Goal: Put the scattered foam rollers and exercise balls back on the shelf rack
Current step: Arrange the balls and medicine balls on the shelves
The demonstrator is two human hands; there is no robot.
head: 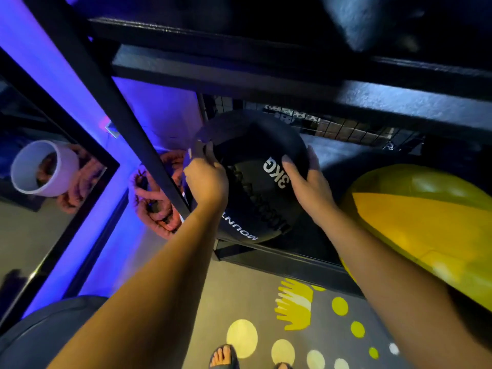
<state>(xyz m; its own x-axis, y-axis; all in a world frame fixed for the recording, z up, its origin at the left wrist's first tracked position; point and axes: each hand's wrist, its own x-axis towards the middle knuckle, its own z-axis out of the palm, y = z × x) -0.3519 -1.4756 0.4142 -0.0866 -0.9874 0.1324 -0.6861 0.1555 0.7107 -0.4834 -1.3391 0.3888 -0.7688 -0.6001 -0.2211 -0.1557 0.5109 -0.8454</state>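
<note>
Between the left hand [206, 179] and right hand [306, 182], fingers clamped on it, the medicine ball [255, 161] is being shelved; next, release is called for once it is seated on the rack [279, 259]

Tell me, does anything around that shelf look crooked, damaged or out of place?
Nothing looks damaged or spilled. The black 3KG medicine ball sits on the bottom shelf between the left hand and right hand, its lettering upside down. The yellow exercise ball beside it bulges out past the shelf's front edge, which looks a little untidy.
</note>
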